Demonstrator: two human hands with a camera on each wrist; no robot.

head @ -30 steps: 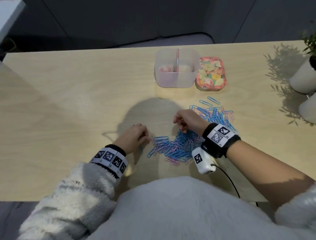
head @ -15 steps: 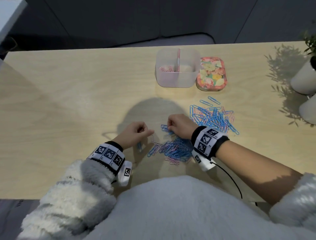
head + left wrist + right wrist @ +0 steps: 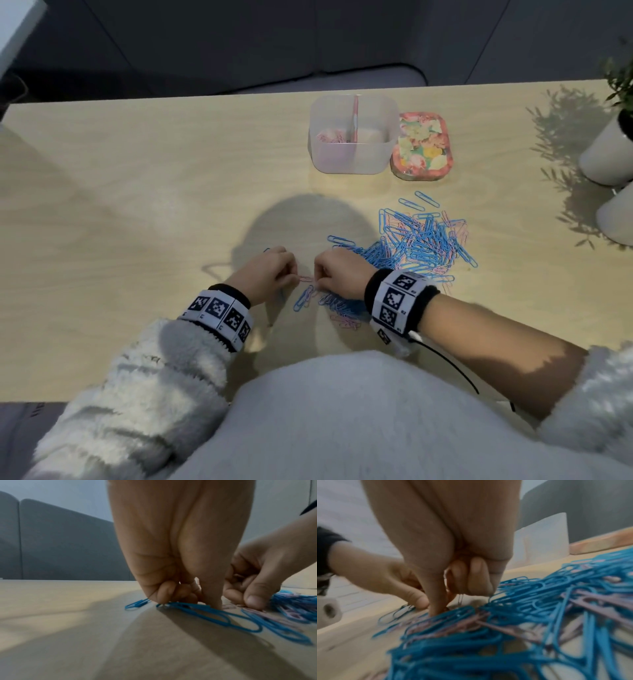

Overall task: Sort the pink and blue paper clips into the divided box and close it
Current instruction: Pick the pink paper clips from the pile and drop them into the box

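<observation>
A heap of blue and pink paper clips (image 3: 421, 240) (image 3: 522, 615) spreads over the wooden table from centre right toward me. Both hands meet at its near left end over one pink clip (image 3: 306, 279) (image 3: 229, 606). My left hand (image 3: 291, 275) (image 3: 205, 600) has curled fingers, its thumb and forefinger pinching that clip's left end against the table. My right hand (image 3: 318, 277) (image 3: 443, 605) keeps pink clips tucked in its curled fingers, thumb tip down by the same clip. The clear divided box (image 3: 349, 157) stands open at the back, a few pink clips (image 3: 330, 137) in its left half.
The flowered lid (image 3: 423, 147) lies flat just right of the box. Two white pots (image 3: 606, 154) with a plant stand at the table's right edge. A black cable (image 3: 445, 363) trails from my right wrist. Loose blue clips (image 3: 301, 301) lie under my hands.
My right hand has slid left along the heap toward my left hand. The two hands now meet over one pink clip; the left hand barely moved.
</observation>
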